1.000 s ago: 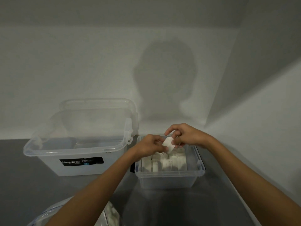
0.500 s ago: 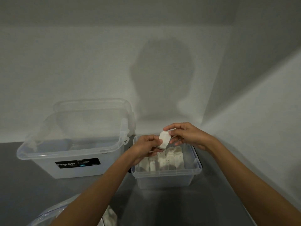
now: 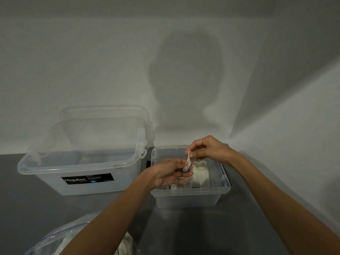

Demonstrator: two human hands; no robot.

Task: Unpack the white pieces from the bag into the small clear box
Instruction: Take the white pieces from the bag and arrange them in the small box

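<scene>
Grey table [image 3: 184,232] runs back to a pale wall, which turns a corner at the right. The large clear box [image 3: 55,167] stands open at the back left with a black label on its front. Its lid [image 3: 103,111] stands on edge behind it, and the cloudy walls hide what is inside. A clear bag [image 3: 60,240] lies at the near left edge of the view, partly under the left forearm, with white material showing in it.

The small clear box [image 3: 185,200] sits just right of the large one with a narrow gap between them, close to the wall corner. White pieces [image 3: 201,173] stand packed in rows inside it, mostly in its right and near parts.

Both hands hover over this box. The left hand [image 3: 169,174] pinches the lower end of one white piece [image 3: 188,162]. The right hand [image 3: 207,150] pinches its upper end between thumb and fingertips. The piece is above the box's left half, with its long axis nearly upright and its top leaning slightly right. Bare table lies in front of the small box, between it and the bag.
</scene>
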